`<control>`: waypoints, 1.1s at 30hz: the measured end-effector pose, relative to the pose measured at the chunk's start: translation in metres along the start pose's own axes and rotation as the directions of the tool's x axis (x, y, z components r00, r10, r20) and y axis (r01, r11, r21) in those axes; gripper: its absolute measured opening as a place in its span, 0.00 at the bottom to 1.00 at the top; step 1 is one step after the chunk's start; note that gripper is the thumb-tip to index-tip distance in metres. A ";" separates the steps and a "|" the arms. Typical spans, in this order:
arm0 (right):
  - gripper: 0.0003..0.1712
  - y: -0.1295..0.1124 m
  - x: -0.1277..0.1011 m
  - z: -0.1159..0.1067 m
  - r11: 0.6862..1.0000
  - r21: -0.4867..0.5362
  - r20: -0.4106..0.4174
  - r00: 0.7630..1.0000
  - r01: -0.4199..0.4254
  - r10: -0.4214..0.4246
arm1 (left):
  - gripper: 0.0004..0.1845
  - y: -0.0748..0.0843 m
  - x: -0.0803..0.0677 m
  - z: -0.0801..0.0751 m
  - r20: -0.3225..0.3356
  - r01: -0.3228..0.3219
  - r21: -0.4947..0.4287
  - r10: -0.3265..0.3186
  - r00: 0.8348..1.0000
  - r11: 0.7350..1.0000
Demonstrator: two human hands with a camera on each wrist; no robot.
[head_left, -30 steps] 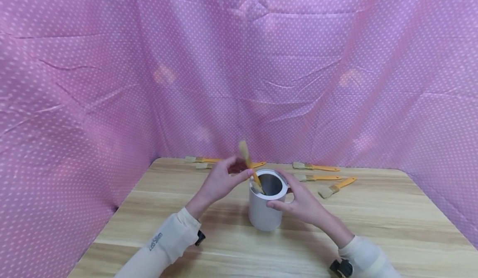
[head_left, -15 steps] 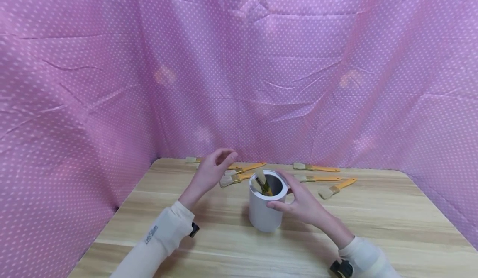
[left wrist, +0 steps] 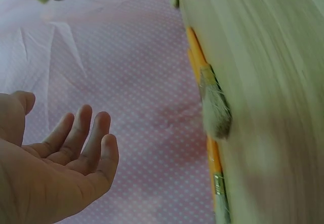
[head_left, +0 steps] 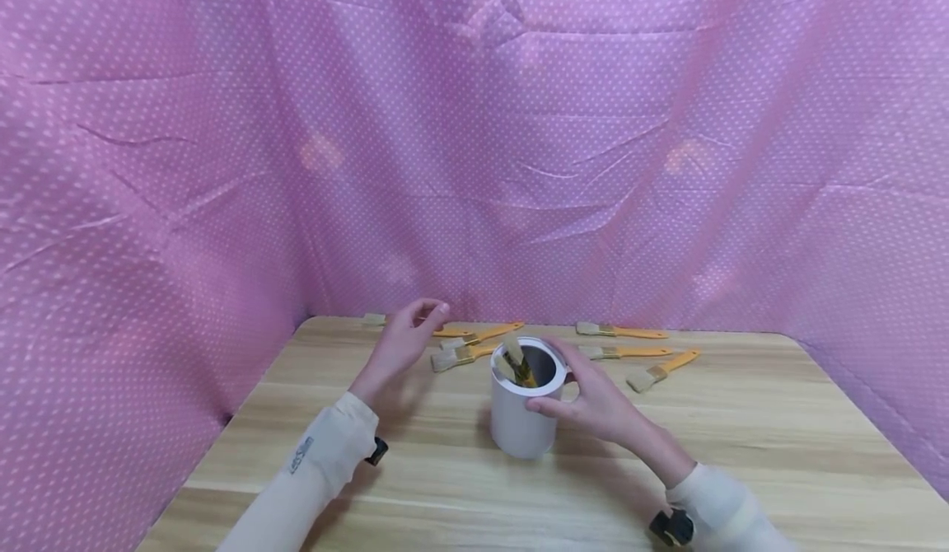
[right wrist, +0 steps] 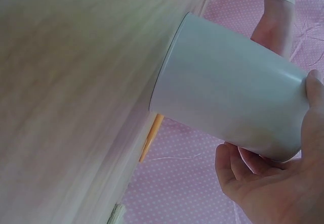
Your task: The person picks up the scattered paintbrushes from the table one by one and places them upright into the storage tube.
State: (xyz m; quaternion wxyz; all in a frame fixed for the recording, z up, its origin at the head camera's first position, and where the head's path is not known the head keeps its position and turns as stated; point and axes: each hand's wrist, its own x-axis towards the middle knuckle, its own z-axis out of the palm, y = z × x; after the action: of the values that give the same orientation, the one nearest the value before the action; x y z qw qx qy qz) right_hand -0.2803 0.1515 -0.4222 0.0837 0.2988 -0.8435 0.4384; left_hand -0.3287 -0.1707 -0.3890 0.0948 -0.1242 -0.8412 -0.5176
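A white mug (head_left: pixel 522 424) stands upright on the table, its metal-lined mouth facing up. Two paintbrushes (head_left: pixel 515 353) lean inside it, bristles upward, against the left part of the rim. My right hand (head_left: pixel 596 404) grips the mug near the top from the handle side, thumb in front and fingers behind; the right wrist view shows the fingers curved around the mug (right wrist: pixel 228 87). Holding nothing, my left hand (head_left: pixel 404 342) hovers over the table's left part with loosely bent fingers. Closest to it lie several yellow-handled paintbrushes (head_left: pixel 452 360), one bristle head (left wrist: pixel 216 105) showing large in the left wrist view.
To the right of the mug lie three more paintbrushes, at the back (head_left: pixel 623 332), in the middle (head_left: pixel 626 353) and slanted in front (head_left: pixel 663 371). The wood-grain table (head_left: pixel 445 486) ends at a pink dotted curtain (head_left: pixel 474 165) behind and on both sides.
My left hand lowered a paintbrush into the mug, let go of it and drew back to the left. My right hand has kept its grip on the mug.
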 end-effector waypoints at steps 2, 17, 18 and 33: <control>0.57 0.000 0.000 -0.001 1.000 0.003 0.002 1.000 0.009 -0.009 | 0.26 -0.004 0.000 0.000 0.013 0.004 -0.012 -0.004 1.000 1.000; 0.59 0.005 0.001 -0.005 0.994 0.065 0.045 0.995 0.087 -0.090 | 0.35 -0.004 -0.017 0.033 0.411 -0.103 -0.067 0.121 0.904 0.992; 0.60 0.006 0.001 -0.005 0.993 0.069 0.053 0.994 0.096 -0.100 | 0.38 -0.003 -0.019 0.034 0.440 -0.130 -0.074 0.150 0.885 0.989; 0.49 0.027 -0.009 -0.073 0.994 -0.093 0.202 0.978 0.060 -0.040 | 0.51 0.008 -0.032 0.062 0.466 -0.085 -0.131 0.137 0.874 0.988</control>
State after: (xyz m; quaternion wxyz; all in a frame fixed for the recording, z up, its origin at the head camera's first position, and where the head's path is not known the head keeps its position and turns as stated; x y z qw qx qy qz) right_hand -0.2977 0.2246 -0.4004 0.0243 0.3582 -0.8604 0.3616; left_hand -0.2974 -0.1152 -0.4194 -0.0906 -0.3000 -0.8015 -0.5092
